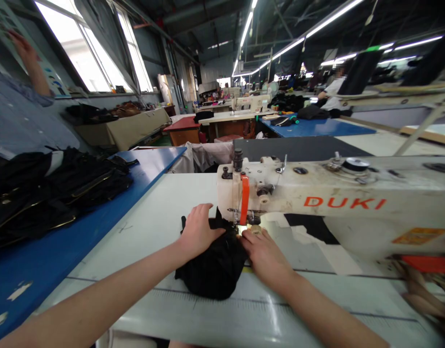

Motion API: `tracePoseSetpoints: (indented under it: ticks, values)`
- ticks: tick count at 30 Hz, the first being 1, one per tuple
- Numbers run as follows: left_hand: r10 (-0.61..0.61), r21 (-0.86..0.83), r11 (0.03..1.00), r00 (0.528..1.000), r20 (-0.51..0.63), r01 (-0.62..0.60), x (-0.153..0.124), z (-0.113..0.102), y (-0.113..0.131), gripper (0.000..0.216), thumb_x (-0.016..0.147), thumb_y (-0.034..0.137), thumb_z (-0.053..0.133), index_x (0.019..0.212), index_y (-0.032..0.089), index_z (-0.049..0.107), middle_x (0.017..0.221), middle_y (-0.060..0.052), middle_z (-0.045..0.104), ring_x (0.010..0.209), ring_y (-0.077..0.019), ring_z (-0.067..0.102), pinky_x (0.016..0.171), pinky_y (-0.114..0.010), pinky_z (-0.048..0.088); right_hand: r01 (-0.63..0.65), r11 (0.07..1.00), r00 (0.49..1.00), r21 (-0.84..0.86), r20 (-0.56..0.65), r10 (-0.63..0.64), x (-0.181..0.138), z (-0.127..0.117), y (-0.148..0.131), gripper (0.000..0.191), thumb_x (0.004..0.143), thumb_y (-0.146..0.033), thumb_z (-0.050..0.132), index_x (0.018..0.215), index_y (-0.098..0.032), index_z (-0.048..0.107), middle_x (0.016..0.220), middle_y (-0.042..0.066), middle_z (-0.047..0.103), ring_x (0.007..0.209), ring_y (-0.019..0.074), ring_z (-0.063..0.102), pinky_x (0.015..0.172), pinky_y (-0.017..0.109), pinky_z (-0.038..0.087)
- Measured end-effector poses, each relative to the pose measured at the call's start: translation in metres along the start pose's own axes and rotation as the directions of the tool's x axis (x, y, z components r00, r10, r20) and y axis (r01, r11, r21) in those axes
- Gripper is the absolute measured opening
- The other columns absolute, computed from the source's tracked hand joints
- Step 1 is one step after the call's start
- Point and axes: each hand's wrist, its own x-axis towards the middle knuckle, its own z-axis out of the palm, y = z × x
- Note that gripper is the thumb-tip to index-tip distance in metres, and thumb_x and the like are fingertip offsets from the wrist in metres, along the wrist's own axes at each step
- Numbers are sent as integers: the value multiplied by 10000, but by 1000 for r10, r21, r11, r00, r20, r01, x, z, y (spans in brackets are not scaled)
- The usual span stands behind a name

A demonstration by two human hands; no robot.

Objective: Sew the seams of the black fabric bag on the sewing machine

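Note:
A bunched piece of black fabric [217,268] lies on the white sewing table [150,227], with its far edge under the needle of a white sewing machine [316,193] marked DUKI. My left hand [198,231] presses flat on the fabric's left side, just left of the needle. My right hand [264,253] rests on the fabric's right edge, fingertips close to the presser foot [244,222]. Both hands hold the cloth down against the table.
A heap of black garments with gold zips [51,193] lies on a blue table [63,251] at the left. A person in a grey-blue shirt [22,111] stands at far left, arm raised. Further sewing stations and a seated worker [333,94] fill the background.

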Motion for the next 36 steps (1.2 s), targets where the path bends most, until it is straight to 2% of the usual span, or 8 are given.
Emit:
tracePoseSetpoints:
  ticks: [2, 4, 7, 9, 10, 15, 26, 36]
  values:
    - [39, 84, 996, 997, -59, -34, -12, -5, 2, 466, 673, 263, 730, 1069, 151, 513, 1080, -100, 553, 1052, -289, 496, 892, -455, 447, 12, 1000, 1000, -11, 1, -12, 1, 0, 0, 235, 816, -41, 495, 972, -149, 633, 949, 62, 597, 908, 223, 495, 916, 369, 312]
    - [218, 156, 964, 976, -13, -213, -20, -9, 2, 278, 763, 209, 647, 1019, 175, 545, 1042, -75, 571, 1026, -255, 504, 899, -427, 441, 23, 1000, 1000, -20, 1, -23, 1, 0, 0, 226, 820, -44, 499, 965, -151, 635, 937, 59, 597, 898, 222, 495, 916, 375, 311]
    - [573, 136, 783, 789, 221, -607, -23, -9, 2, 225, 885, 146, 462, 1083, 186, 560, 1105, -75, 594, 1089, -218, 498, 955, -385, 417, 24, 999, 1000, -34, -7, -24, 1, 1, 0, 202, 833, -60, 502, 948, -156, 637, 941, 61, 593, 881, 220, 492, 899, 376, 324]
    - [672, 66, 682, 660, 337, -728, -20, -7, 1, 305, 911, 136, 397, 1188, 173, 519, 1212, -87, 571, 1158, -203, 479, 996, -366, 399, 24, 999, 1000, -42, -9, -24, 1, 3, -1, 190, 836, -66, 505, 939, -155, 637, 945, 63, 590, 877, 220, 490, 878, 369, 341]
    - [674, 45, 674, 639, 371, -737, -18, -6, 0, 325, 913, 141, 391, 1216, 165, 505, 1247, -93, 557, 1177, -202, 475, 1007, -363, 394, 23, 999, 1000, -44, -8, -23, 1, 3, 0, 188, 836, -67, 506, 939, -155, 635, 944, 63, 590, 879, 220, 490, 871, 368, 347]
    - [619, -50, 740, 650, 440, -671, -11, -2, -6, 334, 863, 130, 432, 1165, 171, 567, 1275, -79, 554, 1191, -208, 489, 1037, -363, 373, 13, 1000, 1000, -19, -3, -13, -1, 4, 5, 190, 836, -71, 506, 954, -166, 621, 929, 55, 597, 900, 227, 490, 862, 370, 371]
    - [582, -267, 813, 725, 368, -518, -12, 2, -12, 343, 762, 85, 464, 1056, 195, 601, 1232, -55, 582, 1169, -185, 511, 1039, -332, 369, -5, 999, 999, 32, 33, 4, 6, 0, 4, 295, 832, -60, 470, 1074, -171, 598, 963, 62, 598, 904, 202, 503, 838, 337, 381]
    - [596, -198, 797, 690, 410, -571, -14, -2, -8, 397, 721, 73, 461, 1092, 162, 574, 1271, -79, 551, 1210, -197, 471, 1078, -338, 324, 19, 1000, 999, 1, 46, -20, 6, 0, 3, 216, 849, -78, 480, 988, -173, 615, 950, 55, 577, 848, 193, 504, 776, 328, 378]
